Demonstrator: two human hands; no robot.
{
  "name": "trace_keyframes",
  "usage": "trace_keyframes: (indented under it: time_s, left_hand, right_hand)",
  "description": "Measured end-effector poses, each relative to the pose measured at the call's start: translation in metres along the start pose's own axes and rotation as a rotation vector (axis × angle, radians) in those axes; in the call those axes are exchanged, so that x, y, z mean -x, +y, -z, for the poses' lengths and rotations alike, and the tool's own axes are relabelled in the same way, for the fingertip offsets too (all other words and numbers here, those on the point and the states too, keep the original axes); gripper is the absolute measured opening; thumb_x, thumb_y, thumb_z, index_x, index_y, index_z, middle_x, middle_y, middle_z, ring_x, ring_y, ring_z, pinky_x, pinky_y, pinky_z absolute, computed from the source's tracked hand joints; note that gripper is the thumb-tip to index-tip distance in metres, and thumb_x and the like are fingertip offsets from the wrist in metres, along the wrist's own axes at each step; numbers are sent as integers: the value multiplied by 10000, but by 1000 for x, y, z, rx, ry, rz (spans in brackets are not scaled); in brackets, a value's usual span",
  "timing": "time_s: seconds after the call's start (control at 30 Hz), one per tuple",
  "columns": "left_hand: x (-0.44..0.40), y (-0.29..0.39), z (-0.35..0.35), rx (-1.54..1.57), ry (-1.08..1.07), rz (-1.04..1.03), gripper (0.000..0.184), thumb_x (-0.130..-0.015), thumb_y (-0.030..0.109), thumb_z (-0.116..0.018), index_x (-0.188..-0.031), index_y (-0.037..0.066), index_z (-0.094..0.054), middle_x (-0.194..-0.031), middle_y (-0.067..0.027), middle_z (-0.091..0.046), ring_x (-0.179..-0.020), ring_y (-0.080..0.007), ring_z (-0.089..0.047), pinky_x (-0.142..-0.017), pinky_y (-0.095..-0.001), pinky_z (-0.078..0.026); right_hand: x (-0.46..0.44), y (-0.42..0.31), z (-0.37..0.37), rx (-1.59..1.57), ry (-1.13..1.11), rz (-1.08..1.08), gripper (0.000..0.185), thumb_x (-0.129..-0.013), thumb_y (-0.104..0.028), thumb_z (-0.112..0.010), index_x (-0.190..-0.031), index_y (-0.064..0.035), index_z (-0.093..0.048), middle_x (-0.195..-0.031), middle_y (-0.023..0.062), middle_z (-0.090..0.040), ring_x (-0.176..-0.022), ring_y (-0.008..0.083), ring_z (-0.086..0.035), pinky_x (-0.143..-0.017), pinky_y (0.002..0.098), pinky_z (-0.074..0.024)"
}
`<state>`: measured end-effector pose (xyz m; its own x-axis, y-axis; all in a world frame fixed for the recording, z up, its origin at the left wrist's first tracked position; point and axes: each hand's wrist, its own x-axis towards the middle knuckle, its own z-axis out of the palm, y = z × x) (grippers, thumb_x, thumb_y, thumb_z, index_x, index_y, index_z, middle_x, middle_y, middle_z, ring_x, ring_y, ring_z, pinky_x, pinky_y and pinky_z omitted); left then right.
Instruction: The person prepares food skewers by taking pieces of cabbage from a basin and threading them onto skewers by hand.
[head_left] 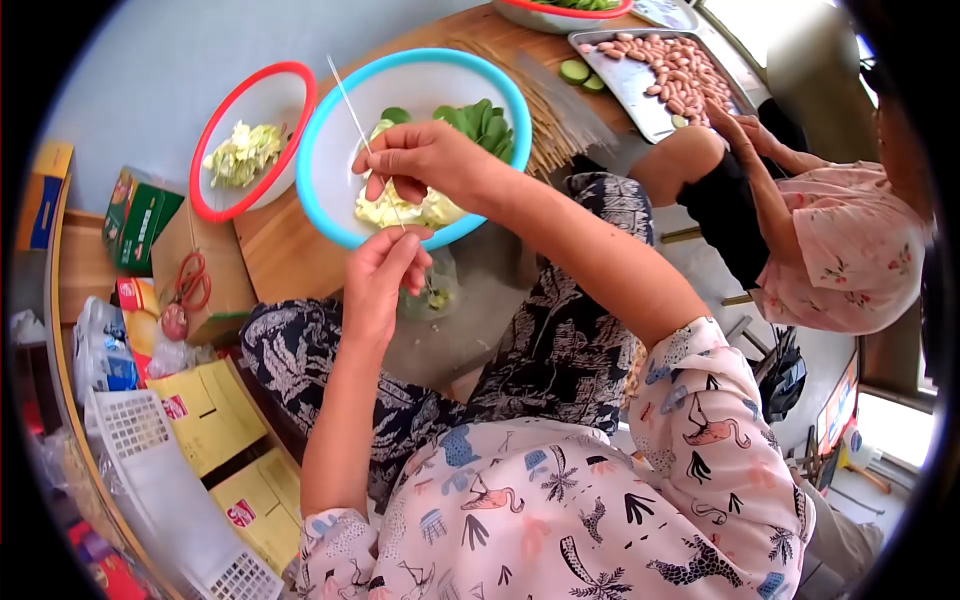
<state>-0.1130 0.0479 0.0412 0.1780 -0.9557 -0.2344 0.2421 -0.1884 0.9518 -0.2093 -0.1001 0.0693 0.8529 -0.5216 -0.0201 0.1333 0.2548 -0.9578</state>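
My right hand [425,160] pinches a thin pale skewer [347,98], whose upper end points up and to the left. Below it, my left hand [380,275] has thumb and fingers closed around the lower part of the same stick. Both hands are over the near side of a blue-rimmed basin [312,150]. Inside lie pale cabbage pieces [440,207] and dark green leaves [485,125], partly hidden by my right hand. A red-rimmed basin [197,165] to the left holds more cabbage [245,153]. Under my left hand hangs a clear bag [432,298] with green scraps.
Loose skewers [545,130] lie right of the basin, near green slices [575,71]. Another person's hand [738,128] reaches to a metal tray [622,88] of small sausages [685,75]. Red-handled scissors [193,283] rest by a cardboard box [190,240] at left.
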Motion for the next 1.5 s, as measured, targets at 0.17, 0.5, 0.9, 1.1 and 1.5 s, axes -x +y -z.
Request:
trace_keyframes:
  time_s: [0.17, 0.5, 0.9, 1.1, 1.5]
  left_hand:
    - [-51, 4, 59, -429, 179, -124, 210, -901, 174, -538, -992, 11, -634, -768, -7, -607, -580, -47, -518, -494, -177, -402]
    - [-122, -41, 28, -1190, -109, -332, 186, -742, 109, -653, -922, 68, -678, -757, -92, -603, -640, -214, -570, -617, -336, -454]
    - [-122, -49, 8, -1292, -175, -298, 159, -680, 74, -647, -839, 56, -646, -820, -119, -567, -800, -289, -569, -715, -384, -451]
    - [-120, -43, 34, -1180, -107, -328, 207, -684, 73, -662, -884, 32, -630, -859, -129, -589, -821, -275, -587, -709, -355, -458]
    - [-57, 32, 45, -1051, 323, -983, 171, -730, -71, -603, -868, 25, -574, -948, -73, -572, -837, -230, -590, -691, -313, -492]
  right_hand:
    - [-4, 18, 53, -167, 287, 68, 157, -871, -92, -485, -924, -3, -603, -710, 77, -630, -492, 94, -466, -466, 215, -374]
    - [-5, 1, 73, -145, 348, 138, 152, -890, -129, -482, -918, -29, -594, -676, 63, -609, -509, 83, -458, -477, 215, -361]
    - [-3, 8, 75, -140, 392, 110, 153, -880, -132, -484, -907, -36, -599, -674, 60, -611, -521, 84, -458, -487, 217, -355]
    - [-1, 16, 74, -85, 397, 93, 162, -883, -136, -472, -907, -36, -598, -665, 59, -602, -527, 98, -474, -505, 234, -379]
    - [-1, 24, 29, -367, 306, -116, 219, -857, -220, -583, -927, -30, -500, -723, 93, -568, -449, 90, -389, -388, 218, -262]
